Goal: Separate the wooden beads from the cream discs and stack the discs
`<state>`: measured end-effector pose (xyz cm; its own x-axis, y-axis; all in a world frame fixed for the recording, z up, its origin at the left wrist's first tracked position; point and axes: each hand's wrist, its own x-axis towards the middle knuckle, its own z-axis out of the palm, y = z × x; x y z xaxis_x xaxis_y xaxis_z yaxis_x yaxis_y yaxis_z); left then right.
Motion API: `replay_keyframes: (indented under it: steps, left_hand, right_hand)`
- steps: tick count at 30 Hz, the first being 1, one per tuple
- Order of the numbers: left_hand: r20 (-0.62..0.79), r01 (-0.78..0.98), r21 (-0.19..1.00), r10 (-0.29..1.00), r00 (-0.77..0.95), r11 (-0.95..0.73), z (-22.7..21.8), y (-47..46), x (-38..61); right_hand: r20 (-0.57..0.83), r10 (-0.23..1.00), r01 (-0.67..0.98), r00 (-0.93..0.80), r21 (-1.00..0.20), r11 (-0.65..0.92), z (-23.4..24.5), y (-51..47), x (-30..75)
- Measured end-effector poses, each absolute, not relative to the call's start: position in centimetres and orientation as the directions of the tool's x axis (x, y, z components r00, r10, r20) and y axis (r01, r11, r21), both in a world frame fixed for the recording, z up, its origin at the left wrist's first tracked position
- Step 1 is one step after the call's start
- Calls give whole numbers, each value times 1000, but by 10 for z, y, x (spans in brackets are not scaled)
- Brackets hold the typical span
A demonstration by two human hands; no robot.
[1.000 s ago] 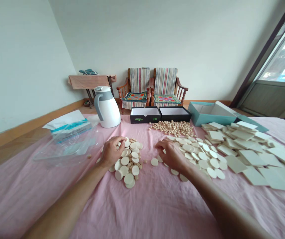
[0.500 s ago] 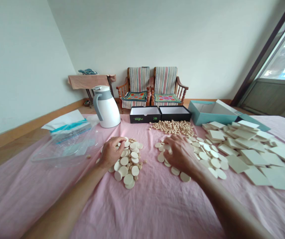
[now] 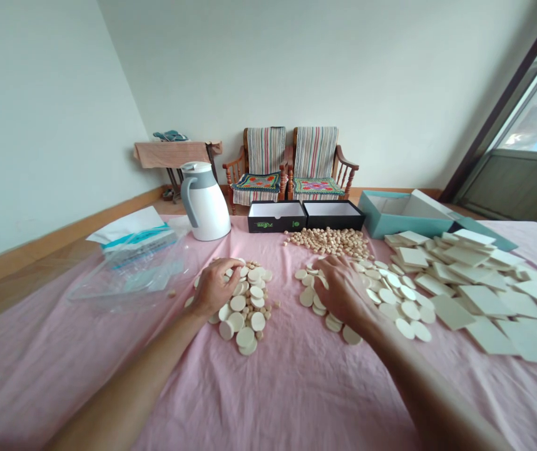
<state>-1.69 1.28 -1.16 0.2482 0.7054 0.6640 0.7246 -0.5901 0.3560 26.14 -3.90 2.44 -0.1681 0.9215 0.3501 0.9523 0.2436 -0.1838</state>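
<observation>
My left hand [image 3: 215,286] rests on the left pile of pale round discs [image 3: 246,305], its fingers curled and pinching a disc at the top of the pile. Flat on the bigger spread of round discs [image 3: 393,299] lies my right hand [image 3: 340,287], fingers stretched over the discs at the spread's left edge. Both piles lie on the pink tablecloth [image 3: 268,388]. Small tan wooden beads [image 3: 329,240] lie in a heap just beyond my right hand.
Pale square tiles [image 3: 475,282] cover the right side. A teal box [image 3: 402,213] and two black boxes [image 3: 303,216] stand behind the beads. A white jug [image 3: 204,202] and a clear plastic bag [image 3: 132,263] sit at the left. Two chairs stand by the wall.
My right hand slid up and right onto the disc spread and flattened out, pushing discs at its left edge. My left hand stayed on its pile.
</observation>
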Motion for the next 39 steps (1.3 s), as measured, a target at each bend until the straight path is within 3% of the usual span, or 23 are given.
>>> replay_keyframes:
  steps: [7,17,33,39]
  left_hand:
    - [661,717,325,690,294,-617,-10,11,-14]
    - [667,729,326,693,274,-602,-9,11,-17]
    - [676,724,314,680,284,-614,-10,11,-16]
    - [671,730,332,694,263,-598,-11,11,-16]
  right_hand:
    - [267,890,840,-371,-312,444,8,-34,236]
    - [195,824,785,-532,-250,566,8,19,170]
    - [214,842,811,-496,-232,537,5,10,182]
    - [272,910,910,-314,-187,370,28,-15,235]
